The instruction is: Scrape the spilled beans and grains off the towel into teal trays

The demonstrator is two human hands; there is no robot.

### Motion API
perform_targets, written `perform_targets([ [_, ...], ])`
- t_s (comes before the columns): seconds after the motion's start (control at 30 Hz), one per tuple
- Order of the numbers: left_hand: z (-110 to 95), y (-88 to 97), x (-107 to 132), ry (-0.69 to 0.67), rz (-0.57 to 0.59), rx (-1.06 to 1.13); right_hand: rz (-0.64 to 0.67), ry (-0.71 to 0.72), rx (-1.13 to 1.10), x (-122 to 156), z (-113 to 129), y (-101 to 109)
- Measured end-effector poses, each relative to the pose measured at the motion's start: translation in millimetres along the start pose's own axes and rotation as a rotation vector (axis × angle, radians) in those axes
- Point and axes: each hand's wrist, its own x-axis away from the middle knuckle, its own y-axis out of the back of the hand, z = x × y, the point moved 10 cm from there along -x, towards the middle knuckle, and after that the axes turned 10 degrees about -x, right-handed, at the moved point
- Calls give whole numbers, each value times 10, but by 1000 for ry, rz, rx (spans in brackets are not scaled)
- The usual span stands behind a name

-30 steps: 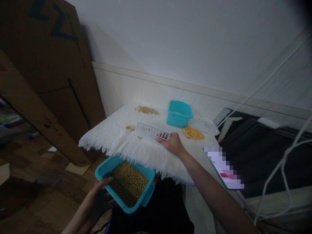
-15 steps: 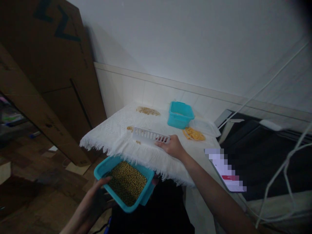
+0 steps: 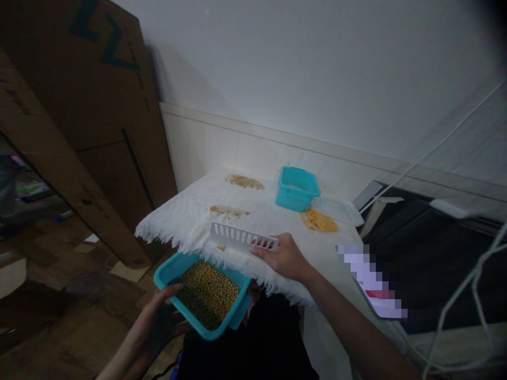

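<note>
My left hand (image 3: 158, 311) grips the near left side of a turquoise plastic tub (image 3: 163, 274), thumb over its rim. Yellowish soybeans (image 3: 214, 290) fill much of the tub, which sits just below the table's fringed front edge. In my right hand (image 3: 285, 256) is a white slotted plastic strip (image 3: 233, 236), held by its right end and standing on edge on the white tablecloth (image 3: 190, 206). A few beans (image 3: 221, 247) lie on the near side of the strip. Beyond it is a small scatter of beans (image 3: 229, 211), and farther back a larger pile (image 3: 243, 182).
A second turquoise tub (image 3: 297, 190) stands at the back right of the table. Beside it lie a yellow cloth (image 3: 320, 220) and a clear lid (image 3: 340, 210). A blurred-out phone-like slab (image 3: 372, 285) rests at the right edge. Cardboard boxes (image 3: 119, 121) lean on the left.
My right hand has drawn the slotted strip toward the table's front edge, uncovering the scattered beans behind it. The held tub stays in nearly the same place. The view has shifted slightly.
</note>
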Motion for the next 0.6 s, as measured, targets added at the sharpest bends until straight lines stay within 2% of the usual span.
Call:
perform_targets([
  [0.13,-36,-24,44,-10,4,-10,67,-64,-71,87,10,-120],
  [0.23,-53,-36,73,-13,-2,-11,55,-76,-108,-8,-4,-45],
  [0.3,-55,-33,74,-10,-3,-11,-11,-46,-137,-162,-31,129],
  [0.37,-56,-20,62,-8,-3,-16,-146,-13,-133,-336,-109,404],
  [0.5,-44,23,18,1,-5,-31,-439,-90,44,-505,-470,937],
  [0.6,-15,48,-12,12,-10,-45,-455,-120,109,-508,-686,1048],
])
